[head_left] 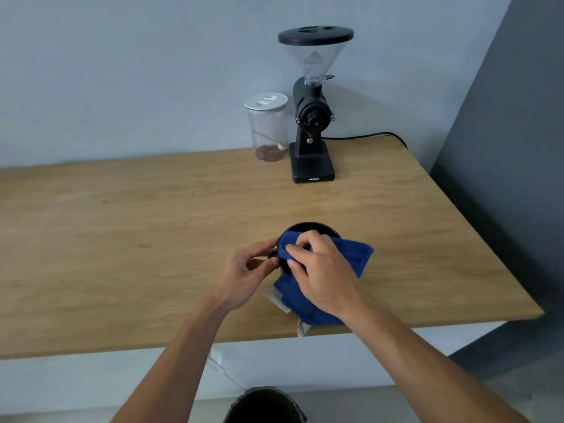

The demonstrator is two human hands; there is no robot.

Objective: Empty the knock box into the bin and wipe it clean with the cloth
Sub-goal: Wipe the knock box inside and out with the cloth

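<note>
The round black knock box stands on the wooden table, near its front edge. A blue cloth is draped over the box's near rim and trails down toward the table's front edge. My right hand presses the cloth against the box's left rim. My left hand grips the box's left side, fingers around a black knob there. Most of the box is hidden by the cloth and hands. The dark bin sits on the floor below, at the bottom of the view.
A black coffee grinder with a clear hopper stands at the back of the table, its cable running right. A clear jar with a white lid and some grounds is beside it. A dark wall rises on the right.
</note>
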